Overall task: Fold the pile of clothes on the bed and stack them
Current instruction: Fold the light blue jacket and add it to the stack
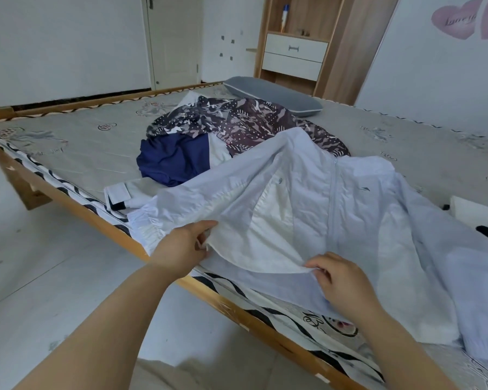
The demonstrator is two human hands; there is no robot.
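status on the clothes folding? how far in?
Early. Done: no folded stack is in view. In hand: the light blue jacket lies spread at the bed's near edge; the left hand and right hand each pinch its front panel, lifting it open or over. Left: the patterned garment and navy garment lie crumpled mid-mattress, a white piece beside them, then stacking.
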